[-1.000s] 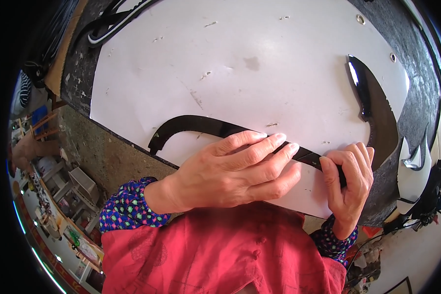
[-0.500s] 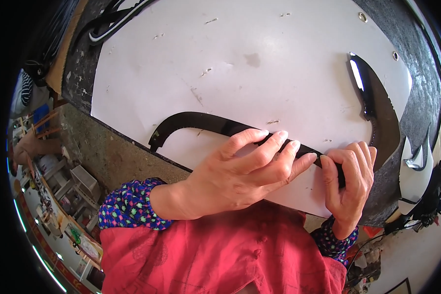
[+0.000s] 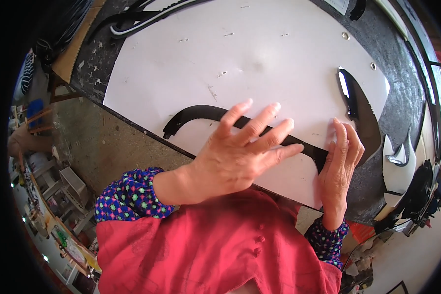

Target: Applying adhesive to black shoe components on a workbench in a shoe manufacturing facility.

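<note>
A long, flat black strip [image 3: 203,112] with a hooked left end lies along the near part of a white sheet [image 3: 181,73]. My left hand [image 3: 232,154] is spread over the strip's middle, palm down and fingers apart, with the little finger close to it. Beside the strip's right end, my right hand [image 3: 339,164] stands with its fingers stretched out; its thumb is hard to make out. That hand covers part of the end. A second curved black piece [image 3: 367,117], glossy at its tip, rests to the right, just beyond my right fingers.
The sheet, with metal eyelets [image 3: 346,36], covers a dark, worn tabletop [image 3: 90,68]. Black and white strips [image 3: 147,25] lie at the far left. White and black cut pieces [image 3: 397,166] are at the right. A grey stool [image 3: 73,181] stands on the floor at left.
My left fingers have spread and lifted from pressing on the strip. My right hand has uncurled from its grip at the strip's right end. The whole view has shifted slightly.
</note>
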{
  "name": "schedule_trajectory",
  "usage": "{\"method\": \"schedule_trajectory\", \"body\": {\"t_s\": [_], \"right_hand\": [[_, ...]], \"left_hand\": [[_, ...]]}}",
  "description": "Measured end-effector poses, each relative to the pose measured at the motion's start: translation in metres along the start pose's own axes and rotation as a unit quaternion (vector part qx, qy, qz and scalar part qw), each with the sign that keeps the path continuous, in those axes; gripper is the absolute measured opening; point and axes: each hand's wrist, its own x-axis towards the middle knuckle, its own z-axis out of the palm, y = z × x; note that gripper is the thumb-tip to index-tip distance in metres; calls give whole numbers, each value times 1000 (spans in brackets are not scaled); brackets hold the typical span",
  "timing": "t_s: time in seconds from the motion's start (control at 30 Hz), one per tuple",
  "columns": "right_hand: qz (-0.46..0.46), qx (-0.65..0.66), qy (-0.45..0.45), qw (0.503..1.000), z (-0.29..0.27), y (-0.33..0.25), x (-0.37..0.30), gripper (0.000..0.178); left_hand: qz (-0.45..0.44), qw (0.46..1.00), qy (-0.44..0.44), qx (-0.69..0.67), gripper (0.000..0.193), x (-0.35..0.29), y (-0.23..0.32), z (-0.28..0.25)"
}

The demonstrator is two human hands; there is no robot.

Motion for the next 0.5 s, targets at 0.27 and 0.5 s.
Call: {"method": "schedule_trajectory", "body": {"t_s": [0.27, 0.5], "right_hand": [[-28, 75, 52, 995, -38, -38, 50, 51], [-79, -74, 119, 987, 34, -51, 69, 58]], "left_hand": [[-47, 997, 47, -36, 36, -29, -29, -29], [-54, 982, 143, -111, 32, -29, -14, -26]]}}
